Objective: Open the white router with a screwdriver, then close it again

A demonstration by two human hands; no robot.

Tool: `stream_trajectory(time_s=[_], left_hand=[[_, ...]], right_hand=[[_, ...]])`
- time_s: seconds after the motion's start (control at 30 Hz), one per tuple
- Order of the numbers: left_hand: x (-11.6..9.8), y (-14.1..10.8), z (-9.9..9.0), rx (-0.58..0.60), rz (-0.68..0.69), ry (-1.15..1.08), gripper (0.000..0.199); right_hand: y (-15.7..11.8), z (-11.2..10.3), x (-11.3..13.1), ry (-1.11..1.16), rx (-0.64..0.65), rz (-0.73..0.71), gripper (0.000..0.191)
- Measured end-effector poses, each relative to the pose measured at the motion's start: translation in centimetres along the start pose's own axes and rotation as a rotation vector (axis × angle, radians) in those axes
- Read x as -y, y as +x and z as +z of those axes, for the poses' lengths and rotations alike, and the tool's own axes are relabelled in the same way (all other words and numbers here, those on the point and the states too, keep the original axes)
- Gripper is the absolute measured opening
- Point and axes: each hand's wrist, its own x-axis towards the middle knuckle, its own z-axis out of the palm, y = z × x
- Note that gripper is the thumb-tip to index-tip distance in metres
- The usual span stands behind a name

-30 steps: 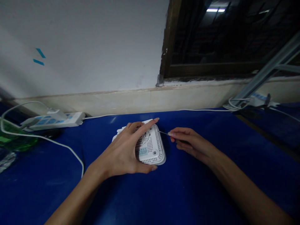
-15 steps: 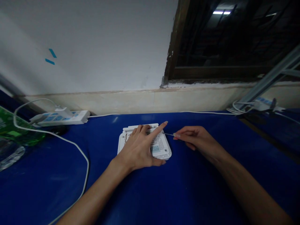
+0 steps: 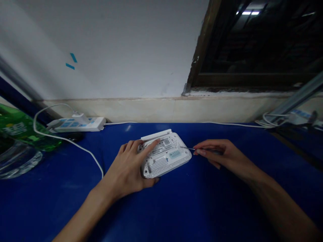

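Observation:
A white router [image 3: 161, 163] lies on the blue table with its vented underside and labels facing up. Its folded antenna [image 3: 156, 135] runs along the far edge. My left hand [image 3: 128, 164] grips the router's left end, thumb at the near edge and index finger stretched over the top. Between the fingertips of my right hand [image 3: 217, 151] is a thin pointed metal tool [image 3: 189, 148], its tip at the right part of the underside. Fingers cover most of its handle, so its exact kind is unclear.
A white power strip [image 3: 98, 123] with a plug in it stands by the wall at left, its white cable [image 3: 75, 144] curving over the blue table [image 3: 166, 208]. Green bottles [image 3: 17, 127] lie at far left. More cables [image 3: 270, 121] gather at back right.
The router has turned, its right end swinging away from me. My left hand has shifted left to its left end. The tool tip now shows over the underside; the view has swung slightly left.

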Motion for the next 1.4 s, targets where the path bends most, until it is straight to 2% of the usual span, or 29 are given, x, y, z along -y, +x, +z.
stream_trajectory(time_s=[0.13,0.23,0.4,0.7,0.8,0.97,1.07,1.17,1.4], left_hand=[[-1.3,0.3,1.8,-0.142,-0.096,0.013,0.111],[-1.2,0.2,1.9,-0.123,-0.047,-0.044,0.119],[-0.4,-0.2,1.3,-0.13,-0.001,-0.154,0.119],[-0.1,-0.1,2.5,-0.217,-0.012,-0.245,0.122],[0.2,0.1,2.8,-0.221,-0.017,-0.252,0.118],[0.9,0.5,3.3,-0.218,0.021,-0.273,0.114],[1.1,0.5,3.4,-0.189,-0.03,-0.311,0.113],[1.1,0.4,3.4,-0.167,-0.08,-0.356,0.111],[1.3,0.4,3.7,-0.205,-0.072,-0.347,0.109]], right_hand=[[-0.4,0.9,2.0,-0.107,0.109,0.032,0.033],[-0.8,1.6,3.6,-0.158,0.156,0.075,0.032],[-1.3,3.4,5.1,-0.231,0.233,0.106,0.025],[0.0,5.7,5.9,-0.41,0.253,0.022,0.02],[0.7,6.0,6.7,-0.449,0.246,-0.059,0.014],[1.3,6.4,8.0,-0.602,0.23,-0.09,0.016],[1.5,7.0,8.4,-0.727,0.191,-0.114,0.017],[1.8,7.7,8.6,-0.806,0.192,-0.124,0.018],[1.9,8.7,9.9,-0.925,0.191,-0.072,0.02]])
